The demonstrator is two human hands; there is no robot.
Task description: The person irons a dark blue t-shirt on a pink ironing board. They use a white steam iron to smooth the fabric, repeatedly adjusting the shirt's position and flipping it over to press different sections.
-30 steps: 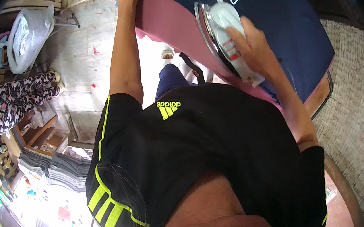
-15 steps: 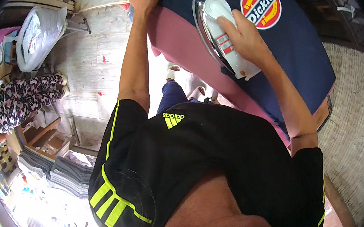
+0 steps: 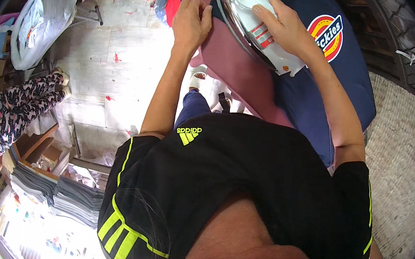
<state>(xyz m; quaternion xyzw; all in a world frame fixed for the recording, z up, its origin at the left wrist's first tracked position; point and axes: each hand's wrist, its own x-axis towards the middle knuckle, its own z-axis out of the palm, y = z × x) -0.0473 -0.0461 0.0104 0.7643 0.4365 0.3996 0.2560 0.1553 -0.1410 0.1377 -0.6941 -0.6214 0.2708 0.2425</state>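
A white steam iron (image 3: 261, 32) with a clear lid and a silver soleplate lies across the navy garment and the pink ironing board cover (image 3: 240, 64). My right hand (image 3: 285, 31) is wrapped round its handle. The navy garment (image 3: 341, 98) is spread over the board and bears a red, yellow and white printed badge (image 3: 327, 38). My left hand (image 3: 193, 24) rests at the near left edge of the pink cover, its fingers curled. What those fingers hold, if anything, is hidden. A corner of navy cloth lies beside the hand, under the iron's tip.
Red cloth (image 3: 172, 2) and a bluish plastic bag hang past the board's left end. Further left stand a plastic-wrapped bundle (image 3: 45, 29) and a person in patterned clothes (image 3: 10, 107). Stacked grey cloth (image 3: 76, 199) lies at the lower left. A dark metal grille (image 3: 390, 53) borders the right.
My left hand has left the garment's far edge and come nearer, onto the pink cover. The garment has shifted right under the iron, and my right hand keeps its hold.
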